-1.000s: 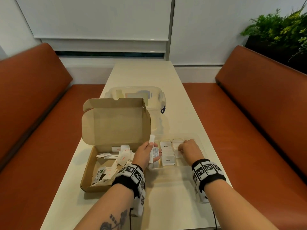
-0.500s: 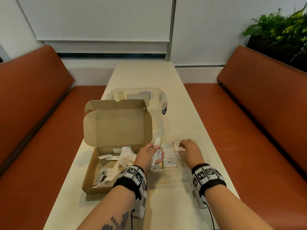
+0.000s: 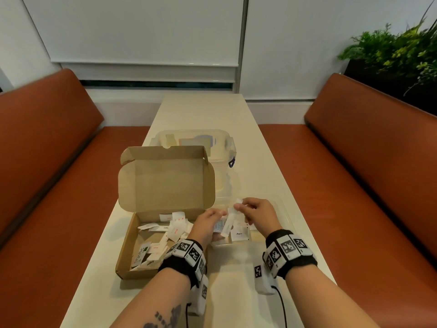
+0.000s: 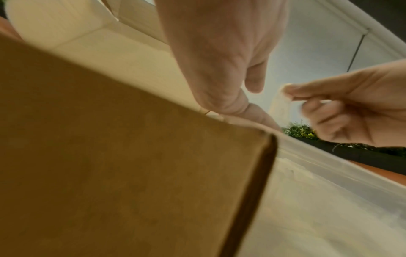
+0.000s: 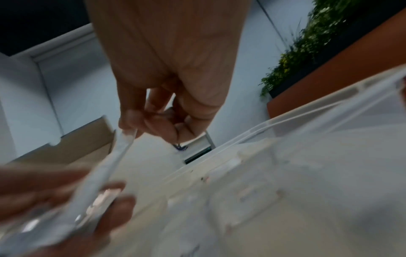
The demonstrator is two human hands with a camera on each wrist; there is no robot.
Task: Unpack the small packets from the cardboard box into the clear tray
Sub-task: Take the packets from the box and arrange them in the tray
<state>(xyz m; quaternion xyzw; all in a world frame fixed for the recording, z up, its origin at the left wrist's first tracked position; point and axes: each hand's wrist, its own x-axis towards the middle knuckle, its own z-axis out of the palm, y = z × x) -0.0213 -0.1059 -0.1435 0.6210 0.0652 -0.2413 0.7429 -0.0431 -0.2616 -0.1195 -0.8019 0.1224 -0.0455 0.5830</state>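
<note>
Head view. Right hand (image 3: 256, 215): fingers curled, thumb and forefinger pinching the upper end of a long white paper packet (image 3: 230, 221) held slanting above the clear tray (image 3: 287, 217). Left hand (image 3: 208, 223): fingers bent around the lower end of the same packet, with other flat white sachets seemingly gathered in the palm. Both wrists carry black bands with square black-and-white markers. Cardboard box (image 3: 132, 245): brown corrugated, shallow, lid standing open behind; loose white packets (image 3: 176, 229) with red or black print lie jumbled inside. The tray, thin transparent plastic, sits just right of the box and holds flat white sachets. Clear lidded tub (image 3: 220, 147) behind the box. Table (image 3: 208, 114): long, cream, smooth. Rust-brown padded benches (image 3: 369, 176) on both sides; white roller blinds on the far wall; green plant (image 3: 392, 48) at right.

Left wrist view. Left hand (image 4: 219, 57) above the box's matt brown wall (image 4: 123, 173), fingers curled downward; right hand (image 4: 342, 106) pinching the packet's tip (image 4: 283, 97).

Right wrist view. Right hand (image 5: 171, 73) with fingertips (image 5: 131, 121) closed on the packet (image 5: 114, 163); left hand (image 5: 66, 200), blurred, gripping its lower end. Tray rim (image 5: 307, 111) to the right.
</note>
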